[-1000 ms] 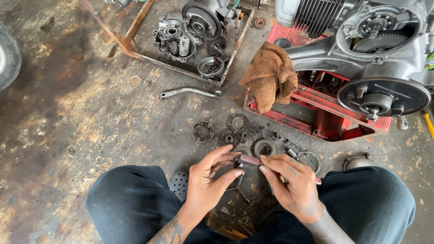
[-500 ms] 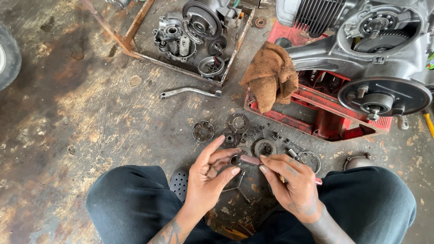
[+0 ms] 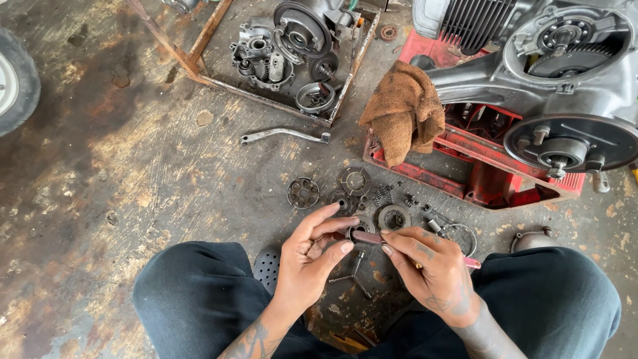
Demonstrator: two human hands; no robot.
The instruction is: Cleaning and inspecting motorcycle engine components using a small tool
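- Left hand (image 3: 311, 256): thumb and forefinger pinched on a small dark ring-shaped part (image 3: 357, 232), the other fingers spread above it. Held over the floor (image 3: 133, 173), between the person's knees.
- Right hand (image 3: 428, 269): fingers closed around a slim tool with a reddish handle (image 3: 367, 237); the tip meets the ring-shaped part at the left fingertips, and the handle end shows past the palm on the far side.
- Below the hands: a three-armed metal wrench (image 3: 354, 274) lies on the floor.
- Just beyond the hands: a scatter of small round metal parts (image 3: 352, 189), discs and springs among them, lying apart on the floor.
- Farther out: a bent metal lever (image 3: 284, 135); a rusty frame (image 3: 199, 63) holding engine parts.
- On the right: an engine (image 3: 558, 73) on a red stand (image 3: 478, 176), a brown rag (image 3: 403, 110) draped over the stand's edge.
- Far left edge: part of a tyre (image 3: 16, 83).
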